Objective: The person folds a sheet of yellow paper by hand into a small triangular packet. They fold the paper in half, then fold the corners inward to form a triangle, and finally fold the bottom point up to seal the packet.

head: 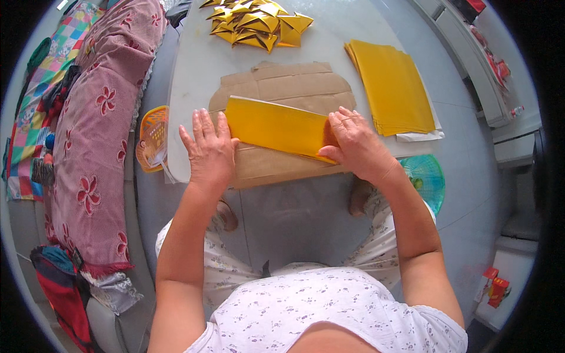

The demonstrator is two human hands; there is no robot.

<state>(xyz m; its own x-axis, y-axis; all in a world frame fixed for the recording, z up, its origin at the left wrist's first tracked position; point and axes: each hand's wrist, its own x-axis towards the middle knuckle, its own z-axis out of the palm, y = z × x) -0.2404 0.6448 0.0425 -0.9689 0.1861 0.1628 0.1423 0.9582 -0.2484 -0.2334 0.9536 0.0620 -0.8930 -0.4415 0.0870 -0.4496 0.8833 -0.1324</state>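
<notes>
A folded sheet of gold foil paper (276,128) lies aslant on a piece of brown cardboard (295,84) at the near edge of the table. My left hand (212,145) rests flat on the cardboard at the paper's left end, fingers spread, the index finger and thumb along its edge. Over the right end lies my right hand (357,143), thumb on the near edge and fingers on top; whether it grips the paper cannot be told. To the right is a stack of gold paper sheets (397,88). A heap of folded gold paper pieces (256,24) sits at the far side.
An orange plastic basket (152,141) stands beside the table's left edge. Below the right corner is a turquoise round object (426,181). A sofa with a pink flowered cover (97,132) runs along the left. White cabinets (472,57) stand at the right.
</notes>
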